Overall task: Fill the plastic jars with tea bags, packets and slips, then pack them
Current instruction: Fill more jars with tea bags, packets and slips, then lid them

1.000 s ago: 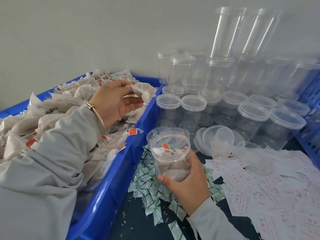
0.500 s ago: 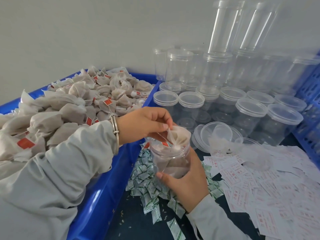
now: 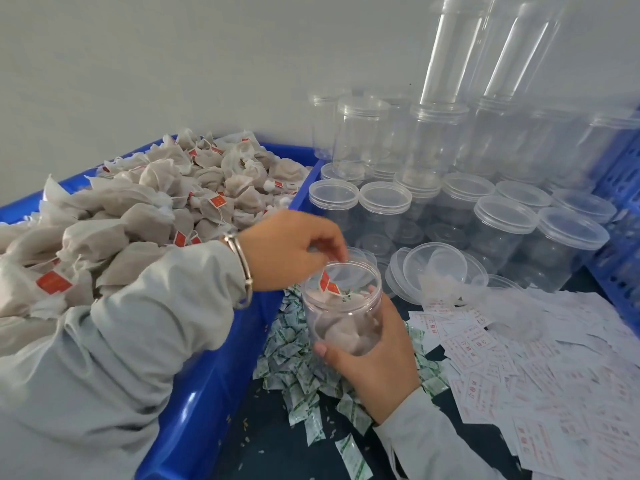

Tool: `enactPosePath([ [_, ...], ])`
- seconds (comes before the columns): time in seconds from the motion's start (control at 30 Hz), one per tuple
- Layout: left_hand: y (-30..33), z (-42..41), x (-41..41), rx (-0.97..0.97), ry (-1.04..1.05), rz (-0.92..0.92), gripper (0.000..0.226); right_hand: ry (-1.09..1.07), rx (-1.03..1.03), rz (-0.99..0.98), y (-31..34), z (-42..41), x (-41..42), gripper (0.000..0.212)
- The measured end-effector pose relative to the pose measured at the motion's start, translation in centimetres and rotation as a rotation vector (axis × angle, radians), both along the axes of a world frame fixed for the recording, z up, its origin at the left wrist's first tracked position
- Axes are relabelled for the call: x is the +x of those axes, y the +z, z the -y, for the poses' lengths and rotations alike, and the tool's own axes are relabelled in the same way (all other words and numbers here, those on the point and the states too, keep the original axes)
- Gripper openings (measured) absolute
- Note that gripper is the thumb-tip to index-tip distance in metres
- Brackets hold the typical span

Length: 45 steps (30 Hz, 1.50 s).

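Clear round jar (image 3: 343,306), crumpled tea bags (image 3: 346,327)

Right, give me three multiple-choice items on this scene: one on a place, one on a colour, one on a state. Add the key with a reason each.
1. Where do the green-printed packets lie?
A. in the bin
B. on the dark table beside the bin
C. inside a lidded jar

2. What colour is the bin of tea bags?
A. blue
B. red
C. white

3. What state is the jar held by the right hand in?
A. lidded and empty
B. lying on its side
C. open, partly filled

Key: 1 B, they spread on the table at the bin's wall. 2 A, its rim and wall are blue. 3 C, it has no lid, tea bags sit inside, and the left hand is at its mouth.
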State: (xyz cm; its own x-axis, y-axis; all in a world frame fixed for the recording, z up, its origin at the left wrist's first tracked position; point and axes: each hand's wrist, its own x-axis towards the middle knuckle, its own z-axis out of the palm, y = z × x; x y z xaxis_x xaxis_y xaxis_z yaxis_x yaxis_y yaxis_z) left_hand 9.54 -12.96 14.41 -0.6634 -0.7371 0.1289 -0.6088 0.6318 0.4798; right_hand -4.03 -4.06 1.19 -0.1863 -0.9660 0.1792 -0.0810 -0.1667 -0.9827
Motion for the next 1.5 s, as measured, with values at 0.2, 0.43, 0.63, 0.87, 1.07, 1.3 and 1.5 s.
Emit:
enactPosePath([
  [0.2,0.4,5.0,4.6,-0.158,0.529,-0.039,0.025,-0.003,0.035,-0.052,-0.6,0.2,-0.2,0.092],
  [0.43,-2.7,7.1,5.8,-0.088,0.638,0.478,0.034,-0.028,0.059,-0.093,-0.7,0.2,-0.1,0.099],
  [0.63,-3.9,6.6,4.5,0.094,0.324,0.588,0.036,-0.005,0.039,-0.057,-0.5,0.0,-0.2,0.088],
  [0.87,-4.6,7.1,4.3,0.069,0.389,0.863,0.039,-0.001,0.049,-0.077,-0.5,0.2,-0.1,0.091],
  [1.07,-5.3,7.7,3.7,0.080,0.494,0.887,0.031,0.019,0.053,-0.037,-0.6,0.1,-0.2,0.090],
  [1.3,-4.5,7.9,4.2,-0.020,0.582,0.801,0.026,0.036,0.073,-0.033,-0.5,0.0,-0.1,0.101],
  [1.5,-2.7,7.8,5.3,0.021,0.764,0.009,0.016,0.032,0.055,-0.036,-0.4,0.1,-0.2,0.092],
])
